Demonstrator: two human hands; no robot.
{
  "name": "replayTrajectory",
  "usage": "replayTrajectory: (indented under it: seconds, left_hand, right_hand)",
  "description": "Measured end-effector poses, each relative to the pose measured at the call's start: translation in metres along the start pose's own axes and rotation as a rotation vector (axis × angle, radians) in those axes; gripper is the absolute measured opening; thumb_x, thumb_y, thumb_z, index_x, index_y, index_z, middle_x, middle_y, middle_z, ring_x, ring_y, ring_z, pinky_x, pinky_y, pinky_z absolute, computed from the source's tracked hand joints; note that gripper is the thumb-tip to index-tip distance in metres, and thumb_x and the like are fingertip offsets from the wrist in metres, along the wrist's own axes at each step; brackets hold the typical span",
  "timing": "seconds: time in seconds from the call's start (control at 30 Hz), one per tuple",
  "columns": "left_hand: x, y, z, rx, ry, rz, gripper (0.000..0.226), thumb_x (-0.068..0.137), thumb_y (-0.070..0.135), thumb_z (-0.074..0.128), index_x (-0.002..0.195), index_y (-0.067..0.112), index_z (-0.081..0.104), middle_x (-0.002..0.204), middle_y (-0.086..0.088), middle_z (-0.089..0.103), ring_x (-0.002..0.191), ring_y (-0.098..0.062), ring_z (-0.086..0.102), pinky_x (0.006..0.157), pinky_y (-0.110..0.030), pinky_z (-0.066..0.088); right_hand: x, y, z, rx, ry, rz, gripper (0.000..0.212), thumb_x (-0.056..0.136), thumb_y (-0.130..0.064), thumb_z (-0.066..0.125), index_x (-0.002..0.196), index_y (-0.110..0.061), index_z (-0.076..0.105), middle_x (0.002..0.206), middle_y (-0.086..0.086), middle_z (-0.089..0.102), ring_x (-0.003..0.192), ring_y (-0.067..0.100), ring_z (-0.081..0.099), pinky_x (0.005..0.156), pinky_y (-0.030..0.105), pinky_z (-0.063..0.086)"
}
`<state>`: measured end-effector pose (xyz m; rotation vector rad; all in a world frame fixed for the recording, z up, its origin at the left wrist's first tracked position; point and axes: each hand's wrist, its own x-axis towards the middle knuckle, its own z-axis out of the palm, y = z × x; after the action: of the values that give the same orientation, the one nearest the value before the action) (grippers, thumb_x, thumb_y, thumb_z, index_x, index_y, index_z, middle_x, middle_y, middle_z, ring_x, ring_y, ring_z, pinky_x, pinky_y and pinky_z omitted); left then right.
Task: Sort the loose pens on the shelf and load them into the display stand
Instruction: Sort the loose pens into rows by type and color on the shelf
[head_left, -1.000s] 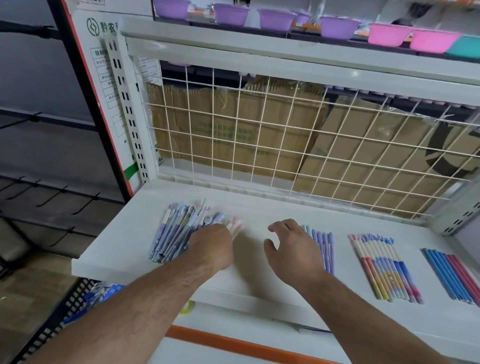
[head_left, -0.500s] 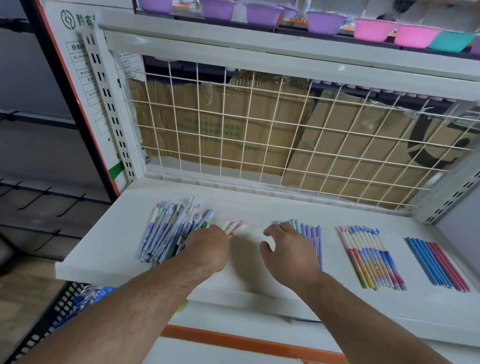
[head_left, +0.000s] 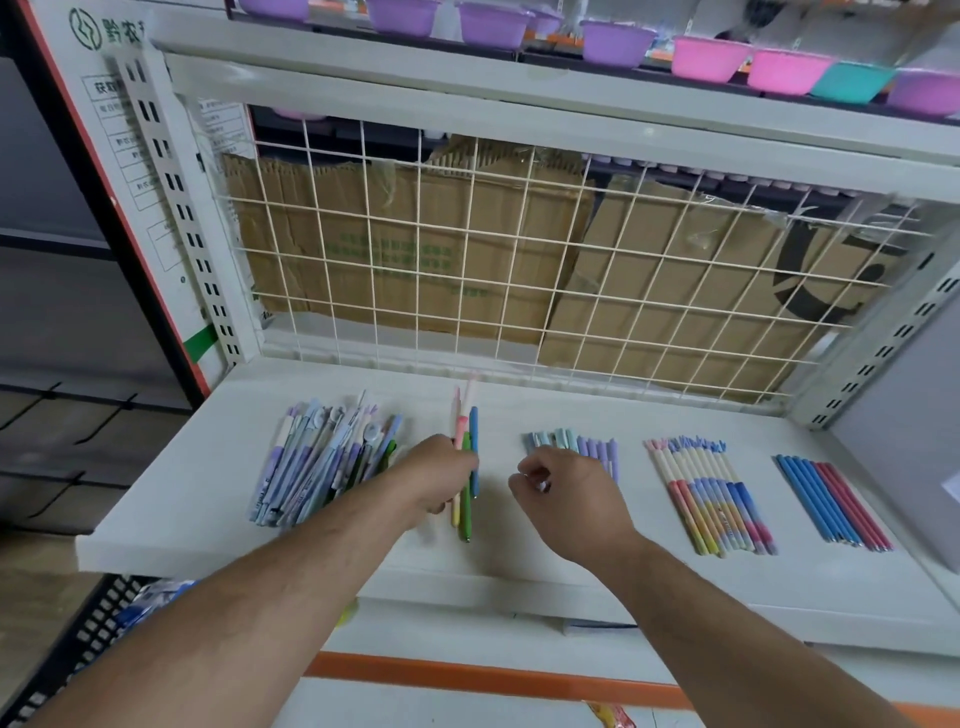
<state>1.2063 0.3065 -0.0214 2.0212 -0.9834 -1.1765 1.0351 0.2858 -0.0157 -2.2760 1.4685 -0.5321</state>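
Note:
On the white shelf (head_left: 171, 499) lies a jumbled heap of pale blue and lilac pens (head_left: 317, 462) at the left. My left hand (head_left: 441, 478) grips a small bunch of pink, green and blue pens (head_left: 466, 447) just right of that heap, pointing away from me. My right hand (head_left: 563, 493) hovers over the near ends of a row of mint and lilac pens (head_left: 576, 444), fingers curled, holding nothing I can see. Further right lie a row of rainbow pens (head_left: 711, 493) and a row of blue and red pens (head_left: 831, 499). No display stand is in view.
A white wire grid (head_left: 519, 270) backs the shelf, with cardboard boxes (head_left: 415, 249) behind it. Purple, pink and teal bowls (head_left: 706, 57) line the shelf above. A slotted upright (head_left: 176, 218) stands at the left. A black basket (head_left: 93, 629) sits below left.
My left hand has drawn a few pink, green and blue pens out of the heap's right side and turned them to point away from me. My right hand stays by the mint and lilac row.

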Motion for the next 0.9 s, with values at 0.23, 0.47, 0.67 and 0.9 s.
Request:
replayTrajectory:
  seconds: [0.23, 0.47, 0.67, 0.9]
  left_hand:
    - [-0.018, 0.023, 0.032, -0.393, -0.152, 0.024, 0.013, 0.095, 0.008, 0.052, 0.084, 0.011, 0.058, 0.055, -0.003, 0.052, 0.043, -0.012, 0.039, 0.048, -0.023, 0.023]
    - [-0.026, 0.048, 0.078, -0.404, -0.211, 0.056, 0.020, 0.098, 0.007, 0.049, 0.081, 0.012, 0.058, 0.049, 0.001, 0.047, 0.041, -0.011, 0.037, 0.045, -0.021, 0.025]
    - [-0.023, 0.075, 0.133, -0.396, -0.172, 0.034, 0.015, 0.098, 0.014, 0.054, 0.084, 0.010, 0.060, 0.050, -0.002, 0.052, 0.040, -0.011, 0.041, 0.044, -0.021, 0.028]
    - [-0.011, 0.104, 0.198, -0.447, -0.200, -0.038, 0.013, 0.095, 0.012, 0.056, 0.083, 0.012, 0.053, 0.060, -0.005, 0.051, 0.043, -0.011, 0.033, 0.042, -0.019, 0.018]
  right_hand:
    - [-0.002, 0.009, -0.017, 0.360, -0.137, 0.094, 0.016, 0.090, -0.040, 0.069, 0.087, -0.026, 0.064, 0.063, -0.010, 0.064, 0.051, 0.003, 0.057, 0.053, 0.017, 0.043]
    - [-0.002, 0.050, -0.043, 0.425, -0.143, 0.223, 0.018, 0.087, -0.029, 0.076, 0.097, -0.017, 0.068, 0.084, 0.002, 0.072, 0.071, 0.015, 0.068, 0.060, 0.023, 0.051]
    - [-0.005, 0.101, -0.075, 0.505, -0.170, 0.349, 0.010, 0.089, -0.016, 0.070, 0.097, -0.012, 0.065, 0.074, 0.005, 0.071, 0.045, 0.004, 0.058, 0.040, 0.020, 0.040]
    - [-0.010, 0.173, -0.114, 0.398, -0.105, 0.420, 0.005, 0.083, -0.009, 0.062, 0.087, -0.008, 0.065, 0.069, 0.013, 0.069, 0.044, 0.020, 0.059, 0.045, 0.027, 0.049]
